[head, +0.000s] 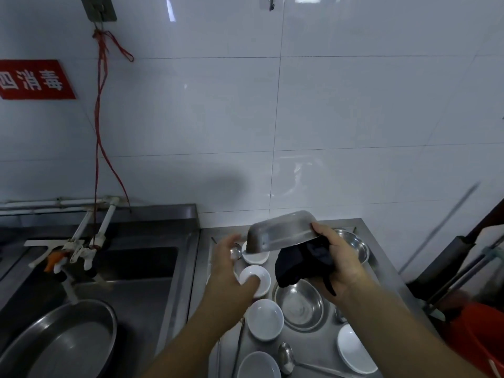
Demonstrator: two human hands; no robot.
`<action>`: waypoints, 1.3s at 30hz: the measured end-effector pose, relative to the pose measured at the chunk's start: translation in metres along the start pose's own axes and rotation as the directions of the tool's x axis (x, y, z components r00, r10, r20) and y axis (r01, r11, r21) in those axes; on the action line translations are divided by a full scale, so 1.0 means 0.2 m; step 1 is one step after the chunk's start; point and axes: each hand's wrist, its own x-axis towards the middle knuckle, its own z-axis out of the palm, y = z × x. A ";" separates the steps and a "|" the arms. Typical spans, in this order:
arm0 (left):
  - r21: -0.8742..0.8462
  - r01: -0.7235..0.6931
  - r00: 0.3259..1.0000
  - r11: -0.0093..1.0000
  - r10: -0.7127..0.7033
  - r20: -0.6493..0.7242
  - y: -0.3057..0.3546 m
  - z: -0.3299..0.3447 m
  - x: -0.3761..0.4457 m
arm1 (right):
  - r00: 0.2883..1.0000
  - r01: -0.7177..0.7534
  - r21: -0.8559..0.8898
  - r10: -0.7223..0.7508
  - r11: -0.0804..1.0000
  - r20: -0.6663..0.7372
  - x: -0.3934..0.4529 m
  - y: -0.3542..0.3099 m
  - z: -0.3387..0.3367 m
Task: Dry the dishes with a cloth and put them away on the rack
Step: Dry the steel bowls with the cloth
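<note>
Steel counter (381,257); right hand (341,257) grips cloth (302,266) and bowl (283,231).

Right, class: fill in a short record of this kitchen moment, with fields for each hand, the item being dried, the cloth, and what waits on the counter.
right hand: grips steel bowl and cloth together
left hand: fingers relaxed, beside the bowl, holding nothing
steel bowl: upside down, tilted, raised above counter
cloth: dark, bunched under the bowl
counter: white bowls, steel dishes, ladle
rack: not in view
</note>
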 end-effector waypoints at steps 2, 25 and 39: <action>-0.307 0.312 0.939 0.899 -0.341 -0.043 0.00 0.06 -0.01 | 1.000 0.008 0.035 -0.008 0.999 0.015 0.00 0.01 0.00; -0.687 0.355 0.915 0.634 -0.387 0.116 0.10 -0.01 0.00 | 0.890 0.382 -0.502 -0.456 0.776 -0.027 -0.18 0.18 -0.07; -0.653 0.378 0.922 0.656 -0.199 0.333 0.21 -0.02 -0.13 | 0.463 0.758 -0.598 -0.431 -0.259 0.774 -0.20 0.22 0.02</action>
